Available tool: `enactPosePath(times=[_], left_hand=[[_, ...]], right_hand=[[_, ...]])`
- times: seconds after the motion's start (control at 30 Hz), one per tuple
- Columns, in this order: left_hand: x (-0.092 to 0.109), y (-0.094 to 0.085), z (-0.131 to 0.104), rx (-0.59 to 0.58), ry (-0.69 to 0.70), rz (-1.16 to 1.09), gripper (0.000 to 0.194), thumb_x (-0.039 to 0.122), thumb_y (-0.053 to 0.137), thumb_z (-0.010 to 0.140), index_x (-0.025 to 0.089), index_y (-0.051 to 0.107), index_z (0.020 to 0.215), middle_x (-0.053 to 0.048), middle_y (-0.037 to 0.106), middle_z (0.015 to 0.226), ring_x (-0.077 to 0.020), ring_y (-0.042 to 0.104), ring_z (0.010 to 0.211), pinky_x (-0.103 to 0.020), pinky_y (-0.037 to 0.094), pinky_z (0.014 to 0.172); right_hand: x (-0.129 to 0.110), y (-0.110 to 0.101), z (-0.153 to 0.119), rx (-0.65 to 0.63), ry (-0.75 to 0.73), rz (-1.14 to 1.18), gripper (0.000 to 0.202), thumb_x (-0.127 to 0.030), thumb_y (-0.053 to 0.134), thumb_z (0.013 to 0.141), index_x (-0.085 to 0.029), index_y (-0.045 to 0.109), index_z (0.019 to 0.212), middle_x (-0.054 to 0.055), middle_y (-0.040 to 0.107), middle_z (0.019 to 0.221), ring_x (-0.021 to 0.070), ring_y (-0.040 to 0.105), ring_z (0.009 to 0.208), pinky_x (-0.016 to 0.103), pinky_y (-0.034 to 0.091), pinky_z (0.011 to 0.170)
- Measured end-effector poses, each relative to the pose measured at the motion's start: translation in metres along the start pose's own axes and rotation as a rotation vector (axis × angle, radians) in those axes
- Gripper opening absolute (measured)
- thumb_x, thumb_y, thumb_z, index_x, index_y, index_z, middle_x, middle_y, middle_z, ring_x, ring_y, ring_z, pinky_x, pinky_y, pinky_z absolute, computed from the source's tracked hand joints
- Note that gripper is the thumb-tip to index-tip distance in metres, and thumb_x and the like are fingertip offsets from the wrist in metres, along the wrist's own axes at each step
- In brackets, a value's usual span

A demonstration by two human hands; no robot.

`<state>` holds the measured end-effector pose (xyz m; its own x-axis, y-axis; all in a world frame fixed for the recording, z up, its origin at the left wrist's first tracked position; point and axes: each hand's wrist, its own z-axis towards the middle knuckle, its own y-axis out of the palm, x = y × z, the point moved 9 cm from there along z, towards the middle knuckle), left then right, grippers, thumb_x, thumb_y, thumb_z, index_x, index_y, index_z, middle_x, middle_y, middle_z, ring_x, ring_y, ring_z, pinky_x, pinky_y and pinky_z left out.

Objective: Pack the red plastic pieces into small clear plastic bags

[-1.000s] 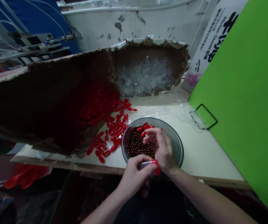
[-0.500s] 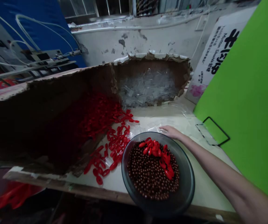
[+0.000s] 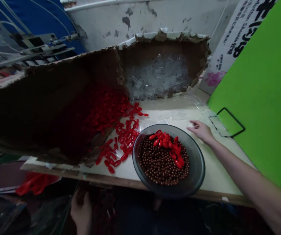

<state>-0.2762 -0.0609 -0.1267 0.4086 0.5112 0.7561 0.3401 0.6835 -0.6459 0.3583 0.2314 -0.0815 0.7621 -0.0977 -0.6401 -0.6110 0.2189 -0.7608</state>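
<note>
Over the white tabletop, to the right of a grey bowl [image 3: 199, 163], my right hand [image 3: 202, 131] has thumb and fingers pinched on a small clear plastic piece [image 3: 193, 126], thin and hard to make out. The bowl holds many round dark-brown beads [image 3: 155, 163], with a cluster of red oval pieces [image 3: 166, 141] lying on them. Below the table's front edge, my left hand [image 3: 81, 209] shows with its fingers curled in dim light. Whatever it may hold is hidden.
Left of the bowl, loose red oval pieces [image 3: 127, 135] spill from a torn cardboard box [image 3: 15, 98]. Clear plastic pieces [image 3: 157, 78] fill a second torn box behind. A green panel [image 3: 260, 107] with a black wire handle [image 3: 238, 129] and a printed carton [image 3: 218, 68] stand to the right.
My right hand has moved right, away from the clear plastic behind the bowl. My left hand has come into view below the table edge. The view has tilted down.
</note>
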Motion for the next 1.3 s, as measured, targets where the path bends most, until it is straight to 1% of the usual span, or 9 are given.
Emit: enactPosePath(times=[0.13,0.27,0.37,0.57,0.73,0.83,0.97,1.1,1.3], left_hand=[[0.106,0.007,-0.029,-0.086,0.135,-0.342,0.056,0.039,0.061,0.077,0.019,0.052,0.129,-0.009,0.064,0.107,-0.0216,0.062,0.099,-0.038,0.046,0.095],[0.208,0.050,-0.075,-0.345,0.413,-0.494,0.038,0.031,0.055,0.085,0.021,0.056,0.122,-0.009,0.061,0.114,-0.0192,0.059,0.104,-0.034,0.046,0.095],[0.245,0.083,-0.099,-0.428,0.549,-0.507,0.041,0.024,0.055,0.084,0.022,0.054,0.125,-0.010,0.056,0.121,-0.0202,0.053,0.113,-0.036,0.041,0.102],[0.249,0.120,-0.108,-0.498,0.485,-0.552,0.050,0.009,0.048,0.080,0.020,0.049,0.129,-0.010,0.051,0.122,-0.0196,0.049,0.117,-0.038,0.037,0.106],[0.248,0.118,-0.108,-0.517,0.475,-0.541,0.049,0.005,0.045,0.078,0.019,0.053,0.124,-0.010,0.052,0.118,-0.0191,0.048,0.115,-0.037,0.037,0.106],[0.250,0.118,-0.109,-0.536,0.470,-0.551,0.046,0.004,0.043,0.077,0.018,0.056,0.119,-0.010,0.052,0.116,-0.0185,0.049,0.113,-0.036,0.038,0.105],[0.251,0.118,-0.109,-0.548,0.455,-0.586,0.044,0.003,0.042,0.077,0.019,0.059,0.114,-0.009,0.053,0.114,-0.0177,0.051,0.111,-0.035,0.039,0.105],[0.249,0.119,-0.109,-0.559,0.434,-0.608,0.042,0.005,0.042,0.078,0.020,0.060,0.112,-0.008,0.053,0.114,-0.0181,0.050,0.112,-0.036,0.039,0.105],[0.245,0.122,-0.109,-0.566,0.414,-0.624,0.042,0.004,0.041,0.078,0.019,0.061,0.112,-0.009,0.051,0.116,-0.0179,0.049,0.113,-0.037,0.037,0.107]], right_hand=[[-0.050,-0.034,-0.038,0.076,-0.015,0.483,0.054,-0.045,0.074,0.067,-0.016,0.063,0.112,0.010,0.069,0.100,0.0195,0.065,0.085,0.036,0.052,0.082],[-0.135,0.002,-0.112,-0.442,-0.118,0.607,0.035,-0.041,0.074,0.069,-0.018,0.067,0.095,0.007,0.072,0.091,0.0195,0.067,0.079,0.039,0.054,0.080],[-0.169,0.021,-0.153,-0.597,-0.175,0.633,0.032,-0.038,0.073,0.071,-0.017,0.066,0.094,0.007,0.072,0.093,0.0200,0.067,0.084,0.041,0.053,0.085],[-0.167,0.030,-0.158,-0.605,-0.147,0.637,0.032,-0.032,0.070,0.073,-0.017,0.061,0.100,0.005,0.069,0.096,0.0176,0.066,0.085,0.038,0.053,0.084],[-0.154,0.039,-0.155,-0.573,-0.250,0.204,0.040,-0.023,0.061,0.076,-0.021,0.059,0.116,0.003,0.065,0.091,0.0161,0.063,0.076,0.035,0.051,0.077],[-0.154,0.047,-0.158,-0.531,-0.328,-0.028,0.028,-0.022,0.052,0.081,-0.024,0.067,0.105,0.004,0.059,0.092,0.0160,0.060,0.076,0.035,0.048,0.080],[-0.158,0.058,-0.167,-0.547,-0.351,-0.059,0.023,-0.029,0.055,0.082,-0.020,0.072,0.094,0.009,0.055,0.105,0.0201,0.061,0.092,0.037,0.046,0.090],[-0.162,0.066,-0.180,-0.671,-0.348,-0.020,0.041,-0.028,0.070,0.068,-0.016,0.067,0.107,0.015,0.051,0.125,0.0211,0.063,0.090,0.036,0.051,0.083],[-0.165,0.066,-0.187,-0.721,-0.472,-0.378,0.014,-0.024,0.057,0.079,-0.019,0.070,0.083,0.010,0.070,0.078,0.0239,0.066,0.076,0.035,0.050,0.073]])
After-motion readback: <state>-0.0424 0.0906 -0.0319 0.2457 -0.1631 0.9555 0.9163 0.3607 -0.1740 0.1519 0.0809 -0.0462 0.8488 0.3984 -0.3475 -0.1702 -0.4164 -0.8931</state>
